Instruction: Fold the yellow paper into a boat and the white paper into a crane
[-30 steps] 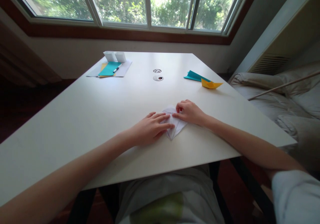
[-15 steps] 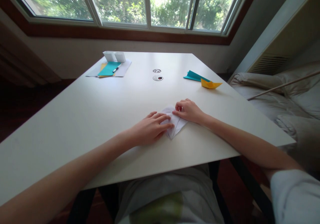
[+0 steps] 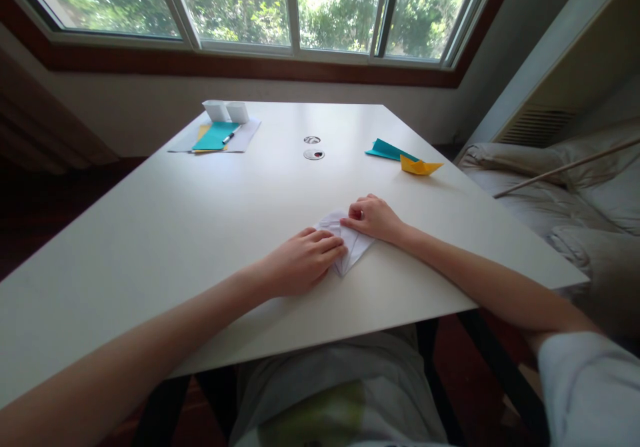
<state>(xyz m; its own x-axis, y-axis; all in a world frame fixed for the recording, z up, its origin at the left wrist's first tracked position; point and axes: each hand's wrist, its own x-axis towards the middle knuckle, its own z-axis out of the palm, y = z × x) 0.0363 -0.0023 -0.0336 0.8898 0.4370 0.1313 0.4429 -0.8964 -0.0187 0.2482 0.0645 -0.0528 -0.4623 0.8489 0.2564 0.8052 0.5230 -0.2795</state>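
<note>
Together on folded white paper

It lies on the tabletop, near the person's edge. The left hand rests over the paper's left side, fingers bent; the right hand, fingers curled, has its thumb at the upper right. Whether either grip pinches it, I cannot tell.

Folded white paper close to the worktop's near edge

The sheet is plain white and folded into a small, roughly kite-shaped piece. It lies nearly flat on the worktop, set a little in from the near edge and well away from the right near corner. One sharp point faces the near edge; the end toward the far edge looks broader and rounded. Crease lines cross its upper face. Parts of both sides are hidden, so the full outline cannot be told.
</note>
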